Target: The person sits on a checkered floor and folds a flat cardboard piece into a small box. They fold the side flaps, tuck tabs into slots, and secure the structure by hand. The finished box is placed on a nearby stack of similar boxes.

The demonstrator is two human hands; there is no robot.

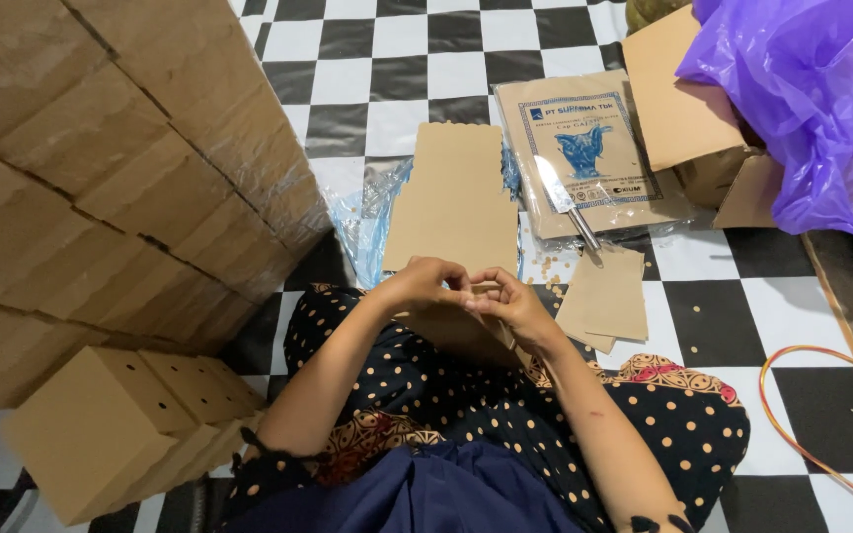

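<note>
My left hand [428, 281] and my right hand [511, 299] meet over my lap, fingertips touching. Both pinch the near edge of a flat brown cardboard blank [456, 197] that lies on the checkered floor and reaches up onto my knees. My fingers hide the part they grip. A knife [565, 200] with a metal blade rests on a brown paper packet [589, 148] just beyond my right hand. A few loose cardboard pieces [609, 294] lie to the right of that hand.
A tall stack of folded cardboard boxes [101, 178] fills the left. A folded box with punched holes [120, 424] sits at lower left. An open carton [683, 99] with a purple plastic bag [812, 99] stands at upper right. A coloured cord [792, 434] loops at lower right.
</note>
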